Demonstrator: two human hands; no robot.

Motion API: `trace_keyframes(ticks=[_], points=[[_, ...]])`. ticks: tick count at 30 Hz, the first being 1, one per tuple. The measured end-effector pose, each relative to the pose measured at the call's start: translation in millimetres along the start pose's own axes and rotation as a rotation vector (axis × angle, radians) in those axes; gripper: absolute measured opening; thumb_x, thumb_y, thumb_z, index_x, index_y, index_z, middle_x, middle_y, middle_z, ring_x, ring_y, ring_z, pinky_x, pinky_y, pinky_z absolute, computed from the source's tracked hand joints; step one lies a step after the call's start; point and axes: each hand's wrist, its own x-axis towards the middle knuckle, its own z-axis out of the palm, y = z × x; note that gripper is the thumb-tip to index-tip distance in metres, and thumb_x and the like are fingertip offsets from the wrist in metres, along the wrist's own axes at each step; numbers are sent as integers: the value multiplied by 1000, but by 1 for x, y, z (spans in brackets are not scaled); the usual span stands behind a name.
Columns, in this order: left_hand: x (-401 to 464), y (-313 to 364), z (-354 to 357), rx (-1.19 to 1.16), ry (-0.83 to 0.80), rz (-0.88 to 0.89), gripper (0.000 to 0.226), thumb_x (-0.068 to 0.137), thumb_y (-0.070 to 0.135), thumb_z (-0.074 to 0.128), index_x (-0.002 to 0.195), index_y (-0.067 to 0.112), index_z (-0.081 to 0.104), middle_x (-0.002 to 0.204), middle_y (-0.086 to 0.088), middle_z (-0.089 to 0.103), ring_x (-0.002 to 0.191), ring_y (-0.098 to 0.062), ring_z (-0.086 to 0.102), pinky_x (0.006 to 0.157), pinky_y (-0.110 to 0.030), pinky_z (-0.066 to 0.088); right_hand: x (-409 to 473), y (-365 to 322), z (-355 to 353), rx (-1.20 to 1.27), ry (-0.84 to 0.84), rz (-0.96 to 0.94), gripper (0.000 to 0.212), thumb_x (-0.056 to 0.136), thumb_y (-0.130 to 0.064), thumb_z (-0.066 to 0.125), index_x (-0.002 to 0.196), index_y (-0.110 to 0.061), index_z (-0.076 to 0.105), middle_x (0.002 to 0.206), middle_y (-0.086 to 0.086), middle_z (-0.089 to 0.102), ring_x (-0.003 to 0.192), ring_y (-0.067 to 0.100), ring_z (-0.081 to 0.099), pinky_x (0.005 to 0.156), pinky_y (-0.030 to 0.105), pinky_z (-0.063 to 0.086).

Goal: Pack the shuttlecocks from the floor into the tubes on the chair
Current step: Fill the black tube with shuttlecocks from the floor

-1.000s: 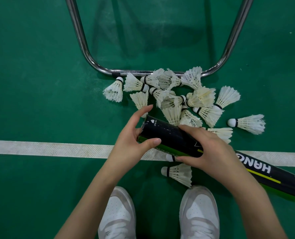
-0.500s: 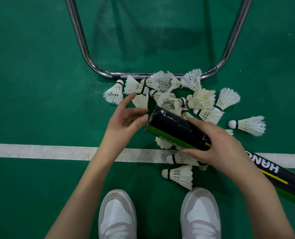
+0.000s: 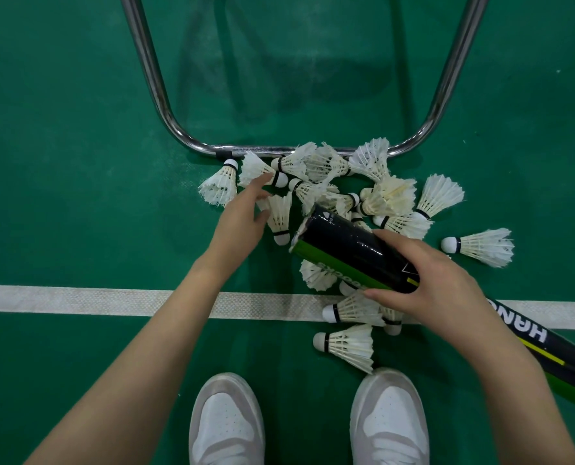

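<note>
Several white feather shuttlecocks lie in a loose pile on the green floor. My right hand grips a black and green tube near its open end, which points up and left over the pile. The tube runs down to the right under my forearm. My left hand reaches out with spread, relaxed fingers over a shuttlecock at the pile's left edge; its fingertips are at another shuttlecock. It holds nothing.
The chair's chrome tube frame bends across the floor just behind the pile. A white court line runs left to right under my arms. My two white shoes stand at the bottom. Single shuttlecocks lie at right and near my right shoe.
My left hand has let go of the tube's open end and moved up and left toward the shuttlecocks. The right hand has kept its grip and shifted the tube slightly.
</note>
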Motion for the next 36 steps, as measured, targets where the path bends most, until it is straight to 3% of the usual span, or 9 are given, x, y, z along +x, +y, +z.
trace_keyframes(ticks=[3,8,15,19,24,28,36], points=[[-8,1,4,-15,43,4,48,91,9,58,135,21,43,102,-3,63,91,-15,58,75,-18,37,0,-1,1,1,0,0,77,66,-57,67,134,-48,31,124,-17,51,112,10,48,87,38,47],[-20,3,7,-107,88,-45,47,87,10,64,130,20,48,90,-1,64,92,-16,61,82,-25,43,-2,0,2,-4,-5,-2,78,66,-59,66,134,-50,29,127,-19,49,114,9,46,87,36,47],[-33,12,-16,-426,336,-183,41,84,4,66,118,23,54,77,4,62,75,-5,61,77,-15,46,-2,0,0,-17,-2,-3,77,68,-58,66,134,-49,29,127,-18,50,115,10,47,87,36,46],[-47,28,-31,-619,393,-204,39,84,4,66,114,26,53,78,1,64,71,2,62,72,-9,45,-1,-1,-1,-36,-13,4,77,69,-58,66,135,-48,28,127,-17,49,114,10,47,85,35,46],[-60,47,-29,-706,303,-151,40,84,3,66,115,25,54,70,8,66,73,-3,62,75,-13,47,-1,-4,1,-37,-22,-3,76,69,-57,66,135,-48,28,127,-17,49,114,11,47,85,34,45],[-65,59,-22,-754,162,-157,43,85,5,65,122,22,52,78,-1,70,81,-12,67,77,-14,49,0,-6,3,-59,-39,3,77,70,-56,67,135,-48,27,128,-17,48,116,10,45,86,32,42],[-73,72,-16,-741,-11,-136,36,83,22,65,118,22,55,69,6,65,70,0,59,69,-11,45,-1,-7,2,-24,-33,8,77,69,-54,68,134,-49,28,127,-17,49,114,10,46,87,33,44]])
